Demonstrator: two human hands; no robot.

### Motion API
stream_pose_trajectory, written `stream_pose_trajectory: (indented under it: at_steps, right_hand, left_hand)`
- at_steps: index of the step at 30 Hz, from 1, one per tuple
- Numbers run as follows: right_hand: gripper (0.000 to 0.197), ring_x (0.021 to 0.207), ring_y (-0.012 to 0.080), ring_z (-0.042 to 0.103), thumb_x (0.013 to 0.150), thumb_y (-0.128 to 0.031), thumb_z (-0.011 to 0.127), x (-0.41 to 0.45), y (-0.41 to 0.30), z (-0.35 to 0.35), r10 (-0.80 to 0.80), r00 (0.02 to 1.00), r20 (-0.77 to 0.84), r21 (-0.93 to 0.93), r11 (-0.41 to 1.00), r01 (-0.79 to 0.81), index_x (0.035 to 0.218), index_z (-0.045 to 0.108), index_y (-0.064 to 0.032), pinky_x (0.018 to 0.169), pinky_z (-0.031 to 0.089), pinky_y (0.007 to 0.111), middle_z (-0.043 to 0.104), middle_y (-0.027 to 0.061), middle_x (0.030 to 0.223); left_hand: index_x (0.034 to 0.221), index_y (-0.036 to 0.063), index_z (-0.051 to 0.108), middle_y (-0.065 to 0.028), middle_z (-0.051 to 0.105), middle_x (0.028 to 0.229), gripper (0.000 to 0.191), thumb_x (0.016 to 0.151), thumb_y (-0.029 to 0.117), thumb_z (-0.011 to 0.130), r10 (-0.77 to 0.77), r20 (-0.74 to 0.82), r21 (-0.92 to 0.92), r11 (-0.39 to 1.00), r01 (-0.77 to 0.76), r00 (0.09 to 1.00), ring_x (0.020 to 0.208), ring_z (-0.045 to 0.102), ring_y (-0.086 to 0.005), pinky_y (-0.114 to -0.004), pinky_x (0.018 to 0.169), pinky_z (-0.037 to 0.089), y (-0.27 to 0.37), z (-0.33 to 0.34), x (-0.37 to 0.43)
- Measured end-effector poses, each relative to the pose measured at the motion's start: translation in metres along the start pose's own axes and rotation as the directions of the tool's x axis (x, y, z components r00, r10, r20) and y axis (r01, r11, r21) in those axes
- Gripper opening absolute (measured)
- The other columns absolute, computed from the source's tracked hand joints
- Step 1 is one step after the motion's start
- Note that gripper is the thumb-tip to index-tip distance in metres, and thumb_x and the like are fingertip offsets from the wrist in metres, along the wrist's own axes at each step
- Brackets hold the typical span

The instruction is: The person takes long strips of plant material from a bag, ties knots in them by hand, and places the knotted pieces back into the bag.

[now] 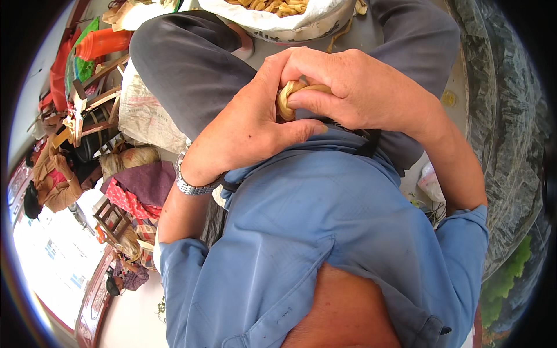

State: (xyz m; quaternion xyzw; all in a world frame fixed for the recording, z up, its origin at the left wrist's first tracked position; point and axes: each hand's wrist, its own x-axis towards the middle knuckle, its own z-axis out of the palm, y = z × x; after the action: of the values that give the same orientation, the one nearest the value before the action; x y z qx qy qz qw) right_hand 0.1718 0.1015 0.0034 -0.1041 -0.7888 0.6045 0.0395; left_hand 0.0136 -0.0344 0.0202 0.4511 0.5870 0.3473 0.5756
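A tan twisted strand, loosely knotted into a small loop (286,101), is between my two hands above my lap. My left hand (252,119), with a metal watch on its wrist, curls around the loop from the left, its thumb extended below. From the right, my right hand (352,89) pinches the strand between thumb and bent fingers. My fingers hide the far side of the loop and the strand's ends. Beyond my hands, a white woven sack (300,34) holds many similar tan knotted pieces (278,6).
To the left are a pale woven sack (145,108), a wooden stool (93,104) and an orange-red plastic bottle (102,43). Other people (56,178) sit farther left. Crinkled clear plastic sheeting (504,130) runs along the right. A small plastic bag (431,180) lies by my right arm.
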Motion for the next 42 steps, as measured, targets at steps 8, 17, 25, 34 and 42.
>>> stream_pose_trajectory:
  at_steps: [8, 17, 25, 34, 42]
  right_hand:
    - [0.024, 0.061, 0.0177, 0.055, 0.093, -0.019, 0.068, -0.031, 0.005, -0.036, 0.109, 0.991, -0.072, -0.18, 0.976, -0.121, 0.112, 0.057, -0.0091, 0.056, 0.041, 0.032, 0.059, 0.0061, 0.07]
    - [0.049, 0.095, 0.0308, 0.067, 0.09, -0.017, 0.067, -0.026, 0.01, -0.01, -0.144, 0.987, -0.067, -0.448, 0.889, 0.099, 0.136, 0.051, -0.0062, 0.076, 0.056, 0.041, 0.064, 0.0112, 0.108]
    - [0.025, 0.065, 0.0367, 0.062, 0.099, -0.033, 0.06, -0.031, 0.003, -0.02, 0.036, 0.999, -0.024, -0.462, 0.886, -0.043, 0.098, 0.055, -0.0088, 0.059, 0.048, 0.046, 0.059, 0.0141, 0.067]
    - [0.033, 0.064, 0.0392, 0.061, 0.098, -0.038, 0.06, -0.023, -0.004, -0.045, 0.018, 1.0, 0.0, -0.467, 0.884, -0.016, 0.091, 0.052, -0.0077, 0.056, 0.046, 0.045, 0.058, 0.0159, 0.066]
    - [0.032, 0.067, 0.0357, 0.066, 0.092, -0.024, 0.07, 0.002, -0.007, -0.056, -0.171, 0.974, -0.147, -0.433, 0.897, 0.092, 0.112, 0.052, -0.0069, 0.055, 0.051, 0.042, 0.064, 0.0142, 0.075]
  left_hand:
    - [0.123, -0.0001, 0.06, 0.0022, 0.059, 0.092, 0.03, 0.1, 0.018, 0.065, -0.203, 0.044, 0.221, 0.957, 0.189, 0.978, 0.085, 0.053, -0.0051, -0.022, 0.077, 0.046, 0.016, -0.016, -0.008]
    - [0.119, 0.0021, 0.062, 0.0041, 0.054, 0.081, 0.029, 0.102, 0.026, 0.062, -0.224, 0.117, 0.08, 0.973, 0.216, 0.968, 0.074, 0.048, -0.0039, -0.021, 0.064, 0.043, 0.019, -0.006, 0.016]
    - [0.111, 0.001, 0.065, 0.0046, 0.053, 0.081, 0.024, 0.104, 0.023, 0.059, -0.227, 0.182, 0.253, 0.951, 0.178, 0.957, 0.073, 0.047, -0.0047, -0.021, 0.065, 0.04, 0.02, -0.028, 0.014]
    - [0.106, 0.0016, 0.065, 0.0056, 0.048, 0.08, 0.019, 0.103, 0.02, 0.06, -0.163, 0.235, 0.166, 0.978, 0.126, 0.958, 0.072, 0.042, -0.0045, -0.022, 0.063, 0.037, 0.036, -0.053, 0.023]
    - [0.111, 0.0035, 0.065, 0.0069, 0.049, 0.081, 0.019, 0.103, 0.02, 0.06, -0.125, 0.356, -0.02, 0.99, 0.141, 0.926, 0.072, 0.04, -0.0031, -0.022, 0.062, 0.037, 0.038, -0.062, 0.057]
